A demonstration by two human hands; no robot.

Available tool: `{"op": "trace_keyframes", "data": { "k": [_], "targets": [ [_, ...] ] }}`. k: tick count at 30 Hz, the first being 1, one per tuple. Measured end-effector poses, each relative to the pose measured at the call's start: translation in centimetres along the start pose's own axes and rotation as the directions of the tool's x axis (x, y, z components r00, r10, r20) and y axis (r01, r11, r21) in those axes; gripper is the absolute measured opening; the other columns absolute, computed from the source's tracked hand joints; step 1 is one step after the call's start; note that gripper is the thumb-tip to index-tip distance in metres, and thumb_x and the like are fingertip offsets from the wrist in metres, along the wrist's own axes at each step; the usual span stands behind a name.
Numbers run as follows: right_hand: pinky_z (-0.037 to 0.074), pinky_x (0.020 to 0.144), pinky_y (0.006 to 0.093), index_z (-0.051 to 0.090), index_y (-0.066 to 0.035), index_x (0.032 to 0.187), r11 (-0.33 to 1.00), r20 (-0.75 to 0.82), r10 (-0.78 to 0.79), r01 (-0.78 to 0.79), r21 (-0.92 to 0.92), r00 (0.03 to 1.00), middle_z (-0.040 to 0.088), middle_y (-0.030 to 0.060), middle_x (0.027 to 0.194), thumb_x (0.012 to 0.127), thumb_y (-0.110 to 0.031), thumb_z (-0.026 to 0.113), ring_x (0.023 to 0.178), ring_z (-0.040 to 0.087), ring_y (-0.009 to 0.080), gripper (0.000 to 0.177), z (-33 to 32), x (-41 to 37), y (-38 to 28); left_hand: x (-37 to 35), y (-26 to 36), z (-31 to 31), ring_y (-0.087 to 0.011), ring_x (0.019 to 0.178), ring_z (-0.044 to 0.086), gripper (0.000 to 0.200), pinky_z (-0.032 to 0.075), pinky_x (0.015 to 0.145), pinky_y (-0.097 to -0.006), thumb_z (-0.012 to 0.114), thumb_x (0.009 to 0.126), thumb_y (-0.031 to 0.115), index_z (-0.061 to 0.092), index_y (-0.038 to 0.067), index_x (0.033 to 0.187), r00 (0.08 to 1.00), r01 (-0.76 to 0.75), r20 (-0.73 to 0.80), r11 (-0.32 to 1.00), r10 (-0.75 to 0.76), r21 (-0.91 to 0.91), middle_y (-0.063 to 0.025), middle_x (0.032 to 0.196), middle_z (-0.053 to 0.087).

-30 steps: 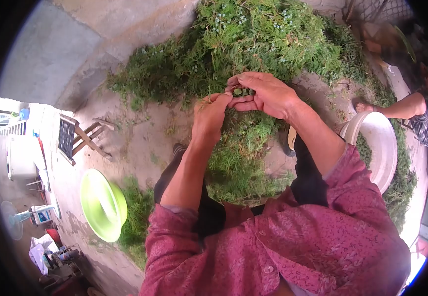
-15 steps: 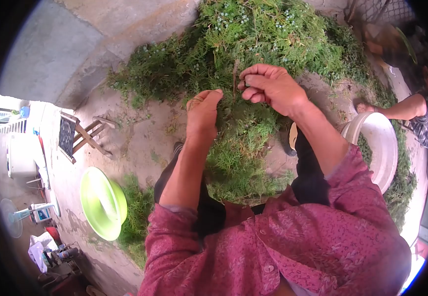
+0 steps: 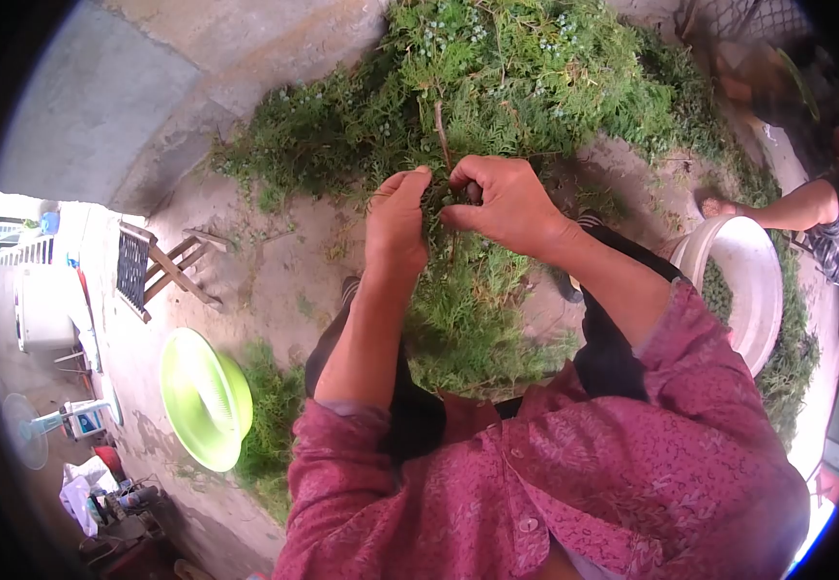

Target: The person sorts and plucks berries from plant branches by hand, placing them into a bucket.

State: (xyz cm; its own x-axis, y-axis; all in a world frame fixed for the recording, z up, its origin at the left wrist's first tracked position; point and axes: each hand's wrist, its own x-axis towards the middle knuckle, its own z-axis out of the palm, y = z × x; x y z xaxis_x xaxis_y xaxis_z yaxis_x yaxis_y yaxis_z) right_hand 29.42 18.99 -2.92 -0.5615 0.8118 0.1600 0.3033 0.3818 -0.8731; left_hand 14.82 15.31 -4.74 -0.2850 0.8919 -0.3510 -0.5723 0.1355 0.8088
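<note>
Between my hands stands a thin evergreen branch, its bare brown stem [image 3: 441,129] rising above my fingers. My left hand [image 3: 397,220] is closed in a pinch at the branch's left side, with most of its fingertips hidden from view. From the right, my right hand [image 3: 508,205] curls its index finger and thumb against the same branch. What else lies inside its fingers is hidden. Behind and below the hands spreads a large heap of cut evergreen branches [image 3: 526,72], bluish cones among the scaly leaves.
A lime-green basin [image 3: 176,401] stands at left near a folding stool [image 3: 159,266]. On my right is a white tub [image 3: 761,304] with greenery inside. Another person's leg [image 3: 792,211] reaches in beyond it. A fan [image 3: 23,430] and clutter line the far left.
My right hand has moved left and down, closer to my left hand. The bare stem has shifted left and stands out more clearly. My left hand is nearly where it was.
</note>
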Motion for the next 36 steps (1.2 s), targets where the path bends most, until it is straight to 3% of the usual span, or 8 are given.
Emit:
{"op": "trace_keyframes", "data": {
  "k": [4, 8, 13, 16, 19, 26, 32, 36],
  "targets": [
    [0.041, 0.052, 0.027, 0.057, -0.001, 0.079, 0.968, -0.013, -0.149, 0.143, -0.204, 0.989, 0.052, 0.0079, 0.063, 0.066, -0.014, 0.07, 0.055, 0.049, 0.0125, 0.023, 0.7, 0.2, 0.3, -0.2, 0.0, 0.1, -0.0084, 0.06, 0.053, 0.005, 0.043, 0.053, -0.0231, 0.058, 0.082, 0.009, 0.057, 0.005, 0.078, 1.0, -0.008, -0.029, 1.0, 0.009, 0.005, -0.0013, 0.07, 0.058],
    [0.041, 0.052, 0.0263, 0.057, 0.0, 0.077, 0.979, 0.037, -0.044, 0.051, -0.197, 0.998, 0.052, 0.0059, 0.06, 0.069, -0.014, 0.069, 0.054, 0.048, 0.0107, 0.019, 0.0, 0.6, 0.1, -0.3, 0.1, -0.2, -0.0087, 0.06, 0.053, 0.005, 0.043, 0.053, -0.0228, 0.059, 0.082, 0.01, 0.057, 0.005, 0.081, 1.0, -0.001, 0.01, 1.0, 0.001, 0.004, -0.0015, 0.072, 0.058],
    [0.038, 0.05, 0.0227, 0.059, -0.002, 0.073, 0.951, 0.176, 0.21, -0.242, 0.19, 0.962, 0.054, -0.0011, 0.061, 0.072, -0.015, 0.068, 0.057, 0.047, 0.0046, 0.016, -0.7, 1.5, 1.2, -1.8, 1.6, 0.5, -0.0101, 0.07, 0.055, 0.021, 0.045, 0.063, -0.0242, 0.062, 0.076, 0.008, 0.056, 0.001, 0.095, 0.951, 0.033, 0.301, 0.991, -0.072, 0.132, -0.0023, 0.079, 0.058],
    [0.037, 0.05, 0.0208, 0.06, -0.003, 0.073, 0.895, 0.165, 0.337, -0.37, 0.249, 0.927, 0.055, -0.0014, 0.062, 0.071, -0.013, 0.069, 0.057, 0.047, 0.0046, 0.013, -1.7, 1.7, 0.1, -2.0, 1.7, 0.2, -0.0095, 0.074, 0.055, 0.031, 0.044, 0.067, -0.0242, 0.065, 0.071, 0.007, 0.056, 0.0, 0.1, 0.961, -0.057, 0.274, 0.946, -0.035, 0.319, -0.0029, 0.083, 0.059],
    [0.038, 0.052, 0.021, 0.06, -0.003, 0.074, 0.849, 0.201, 0.346, -0.397, 0.348, 0.916, 0.056, -0.0004, 0.064, 0.071, -0.012, 0.068, 0.057, 0.048, 0.0055, 0.012, -1.7, 1.7, -0.2, -2.4, 1.2, 0.5, -0.0106, 0.083, 0.054, 0.034, 0.043, 0.076, -0.026, 0.065, 0.072, 0.006, 0.055, 0.001, 0.105, 0.945, -0.188, 0.327, 0.806, -0.007, 0.562, -0.0029, 0.09, 0.059],
    [0.043, 0.054, 0.0247, 0.061, -0.002, 0.069, 0.831, 0.218, 0.291, -0.359, 0.424, 0.931, 0.059, 0.0031, 0.064, 0.066, -0.014, 0.067, 0.059, 0.054, 0.0094, 0.014, -0.9, 1.5, 0.1, -1.9, 0.6, 0.7, -0.0087, 0.084, 0.053, 0.034, 0.043, 0.074, -0.0247, 0.064, 0.074, 0.007, 0.054, 0.001, 0.107, 0.954, -0.176, 0.3, 0.759, -0.027, 0.627, -0.0016, 0.091, 0.059],
    [0.043, 0.053, 0.0242, 0.06, -0.002, 0.068, 0.972, 0.059, 0.127, -0.136, 0.192, 0.99, 0.059, 0.0022, 0.065, 0.069, -0.015, 0.065, 0.057, 0.051, 0.0086, 0.014, -0.5, 0.5, -1.5, -1.4, -0.2, 0.7, -0.0077, 0.072, 0.052, 0.02, 0.044, 0.062, -0.0241, 0.059, 0.077, 0.007, 0.058, 0.0, 0.095, 0.946, -0.302, 0.293, 0.709, 0.139, 0.638, -0.002, 0.079, 0.061],
    [0.031, 0.043, 0.0194, 0.057, -0.004, 0.075, 0.787, 0.257, 0.147, -0.27, 0.555, 0.955, 0.048, -0.003, 0.06, 0.078, -0.012, 0.06, 0.052, 0.04, 0.0016, 0.01, -1.2, -0.3, -3.8, -2.7, 0.8, 1.6, -0.0076, 0.068, 0.051, 0.018, 0.043, 0.057, -0.0242, 0.056, 0.078, 0.004, 0.059, -0.001, 0.094, 0.982, -0.188, 0.147, 0.676, 0.118, 0.713, -0.0031, 0.078, 0.06]
  ]
}}
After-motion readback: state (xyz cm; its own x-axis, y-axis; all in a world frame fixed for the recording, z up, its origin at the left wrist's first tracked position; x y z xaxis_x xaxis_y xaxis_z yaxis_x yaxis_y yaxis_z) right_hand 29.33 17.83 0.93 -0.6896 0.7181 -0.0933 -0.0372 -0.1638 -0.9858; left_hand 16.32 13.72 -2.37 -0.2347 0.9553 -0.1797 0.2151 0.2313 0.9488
